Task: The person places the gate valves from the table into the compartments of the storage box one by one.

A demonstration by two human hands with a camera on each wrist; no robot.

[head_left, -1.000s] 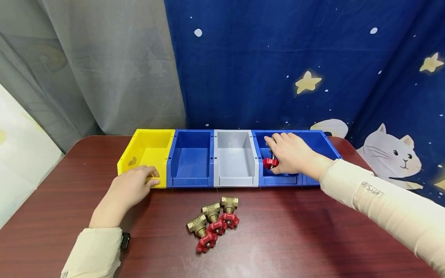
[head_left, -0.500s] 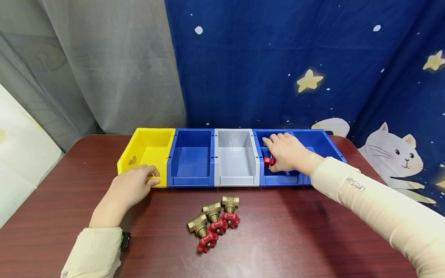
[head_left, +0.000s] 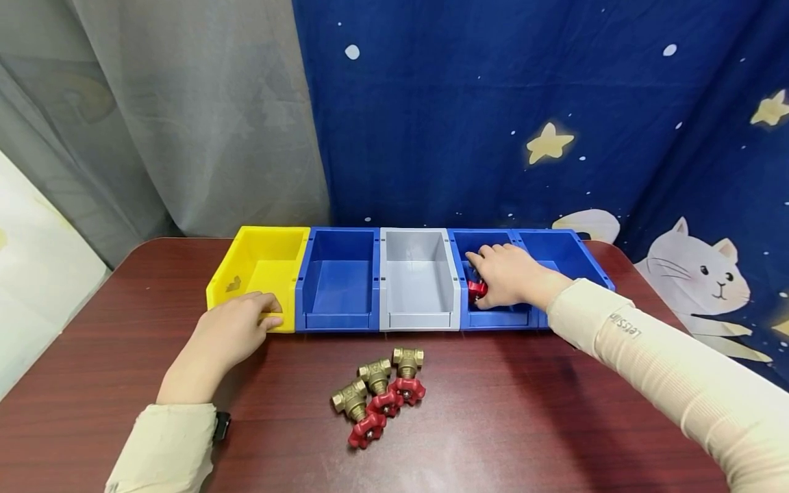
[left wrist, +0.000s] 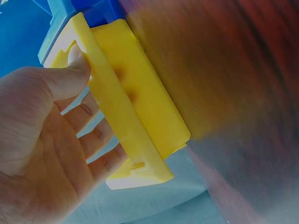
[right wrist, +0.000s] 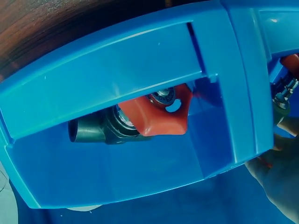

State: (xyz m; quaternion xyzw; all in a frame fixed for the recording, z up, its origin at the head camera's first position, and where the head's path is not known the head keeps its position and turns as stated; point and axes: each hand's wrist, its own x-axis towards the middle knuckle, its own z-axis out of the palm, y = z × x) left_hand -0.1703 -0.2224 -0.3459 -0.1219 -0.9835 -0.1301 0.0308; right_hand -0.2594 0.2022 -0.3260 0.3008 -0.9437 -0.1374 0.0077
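Observation:
My left hand [head_left: 237,329] holds the front lip of the yellow bin [head_left: 274,233] at the far left. In the left wrist view the thumb [left wrist: 74,77] bends over that lip and the other fingers lie behind it. My right hand [head_left: 508,274] reaches into the blue bin [head_left: 496,320] right of the grey one, gripping a valve with a red handwheel [head_left: 477,290]. Fingers hide most of its body. At the right wrist view's edge, the valve's metal stem [right wrist: 286,91] shows beside the hand.
Several bins stand side by side, among them a blue one [head_left: 342,322] and a grey one [head_left: 419,320]. The rightmost bin [right wrist: 117,60] contains another red-wheeled valve [right wrist: 163,119]. Three brass valves [head_left: 377,373] with red handwheels lie on the brown table [head_left: 493,424]. Curtains hang behind.
My right hand has moved slightly inward and then lower in the blue bin, taking the valve down with it. My left hand stays on the yellow bin.

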